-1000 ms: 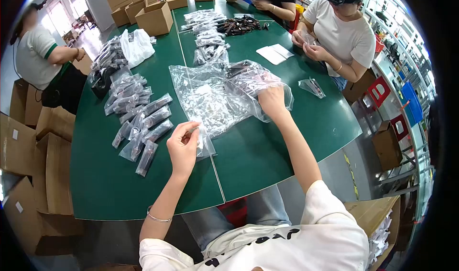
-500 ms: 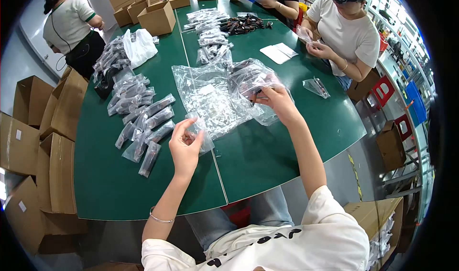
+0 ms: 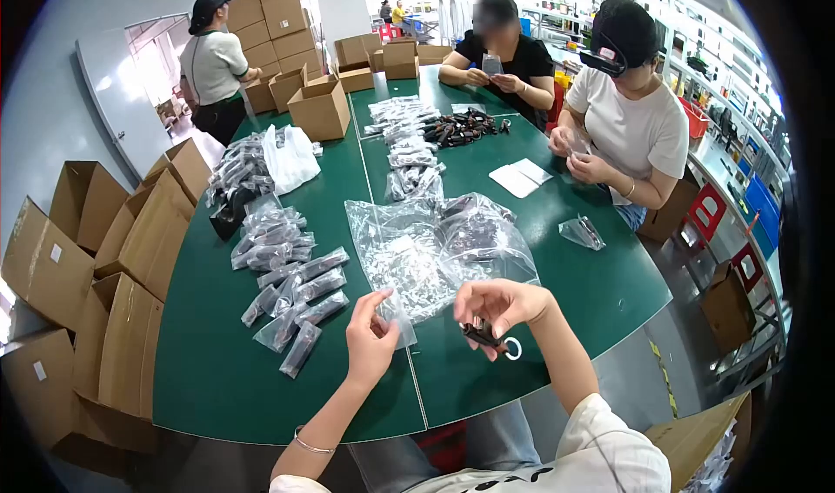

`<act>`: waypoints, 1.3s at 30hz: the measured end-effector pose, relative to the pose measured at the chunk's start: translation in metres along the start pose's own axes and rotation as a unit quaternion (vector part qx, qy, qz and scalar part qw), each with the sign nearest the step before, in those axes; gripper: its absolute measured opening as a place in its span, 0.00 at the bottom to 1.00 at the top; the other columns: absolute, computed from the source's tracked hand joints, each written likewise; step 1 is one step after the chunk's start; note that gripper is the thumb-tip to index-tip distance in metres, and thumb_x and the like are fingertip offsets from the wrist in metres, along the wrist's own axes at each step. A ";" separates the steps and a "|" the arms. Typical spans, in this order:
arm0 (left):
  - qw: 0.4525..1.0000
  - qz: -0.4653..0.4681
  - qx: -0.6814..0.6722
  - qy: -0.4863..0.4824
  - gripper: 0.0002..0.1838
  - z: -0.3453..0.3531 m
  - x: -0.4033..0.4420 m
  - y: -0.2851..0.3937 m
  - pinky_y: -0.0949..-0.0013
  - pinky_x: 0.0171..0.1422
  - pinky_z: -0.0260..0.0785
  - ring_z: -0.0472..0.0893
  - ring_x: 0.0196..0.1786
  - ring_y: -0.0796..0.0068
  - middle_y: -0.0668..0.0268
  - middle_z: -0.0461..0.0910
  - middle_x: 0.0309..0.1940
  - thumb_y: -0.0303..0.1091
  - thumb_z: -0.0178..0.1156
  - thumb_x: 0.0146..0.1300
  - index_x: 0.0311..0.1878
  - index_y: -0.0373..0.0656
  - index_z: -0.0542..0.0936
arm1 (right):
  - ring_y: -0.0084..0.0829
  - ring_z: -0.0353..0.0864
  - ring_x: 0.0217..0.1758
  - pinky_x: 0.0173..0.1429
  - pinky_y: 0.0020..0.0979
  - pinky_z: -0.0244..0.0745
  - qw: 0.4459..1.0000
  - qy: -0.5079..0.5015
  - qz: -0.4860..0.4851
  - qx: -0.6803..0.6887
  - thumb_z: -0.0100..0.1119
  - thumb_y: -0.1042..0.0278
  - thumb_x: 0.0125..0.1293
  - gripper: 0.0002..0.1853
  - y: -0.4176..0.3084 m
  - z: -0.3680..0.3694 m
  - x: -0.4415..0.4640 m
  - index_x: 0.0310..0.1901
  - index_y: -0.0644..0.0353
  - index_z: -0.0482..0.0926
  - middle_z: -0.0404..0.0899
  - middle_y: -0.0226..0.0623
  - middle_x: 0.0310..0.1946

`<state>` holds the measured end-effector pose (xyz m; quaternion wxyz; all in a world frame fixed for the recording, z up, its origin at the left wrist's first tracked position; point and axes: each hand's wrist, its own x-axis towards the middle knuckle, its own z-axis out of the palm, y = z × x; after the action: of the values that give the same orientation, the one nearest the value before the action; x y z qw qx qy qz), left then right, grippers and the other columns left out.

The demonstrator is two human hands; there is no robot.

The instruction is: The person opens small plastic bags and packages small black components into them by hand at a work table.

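My left hand (image 3: 370, 343) is closed on a small clear plastic bag (image 3: 403, 321), gripping its left side. My right hand (image 3: 513, 306) holds a small black item with a white ring (image 3: 480, 332) at its end; fingers partly cover it, so its exact kind is unclear. Beyond my hands lies a large clear plastic bag (image 3: 370, 241) spread flat, with small clear bags or pieces in it. To its right, another clear bag (image 3: 500, 254) holds dark things. Several bagged items (image 3: 300, 349) lie to the left of my left hand.
Further bagged items (image 3: 413, 149) and loose black items (image 3: 470, 129) lie up the table. White sheets (image 3: 520, 178) and a lone bagged item (image 3: 581, 232) are at right. A person in white (image 3: 631, 110) and one in black (image 3: 504, 63) sit opposite; cardboard boxes (image 3: 320, 110) stand behind.
My right hand has come out of the clear bag and back toward me, with the black ringed item in it. My left hand still has the small bag. The head view has tilted up.
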<state>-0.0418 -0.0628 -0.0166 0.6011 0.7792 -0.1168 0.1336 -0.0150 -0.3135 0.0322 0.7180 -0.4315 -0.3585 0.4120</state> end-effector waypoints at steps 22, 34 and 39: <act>0.967 -0.090 -0.186 -0.150 0.32 0.010 -0.006 -0.034 0.81 0.34 0.67 0.71 0.31 0.87 0.71 0.71 0.41 0.12 0.57 0.48 0.60 0.41 0.66 | 0.28 0.68 0.58 0.61 0.32 0.67 0.882 0.250 -0.112 -0.383 0.52 0.84 0.63 0.19 0.060 0.038 0.061 0.55 0.58 0.67 0.66 0.35 0.54; 0.982 -0.061 -0.146 -0.102 0.31 0.011 -0.004 -0.027 0.83 0.32 0.66 0.70 0.30 0.88 0.70 0.72 0.47 0.10 0.59 0.45 0.57 0.39 0.71 | 0.49 0.76 0.46 0.51 0.37 0.72 0.751 0.277 -0.079 -0.594 0.54 0.77 0.61 0.21 0.068 0.044 0.063 0.56 0.60 0.62 0.68 0.48 0.46; 0.983 -0.067 -0.140 -0.099 0.31 0.009 -0.003 -0.019 0.82 0.32 0.66 0.70 0.29 0.88 0.69 0.72 0.48 0.09 0.58 0.45 0.56 0.37 0.72 | 0.44 0.78 0.41 0.46 0.38 0.70 0.666 0.277 -0.080 -0.689 0.56 0.68 0.61 0.20 0.076 0.030 0.062 0.53 0.63 0.64 0.76 0.44 0.39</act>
<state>-0.0377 -0.0665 -0.0372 0.6977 0.7025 -0.1408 -0.0028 -0.0370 -0.2258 -0.0166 0.3129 -0.8668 -0.3582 -0.1494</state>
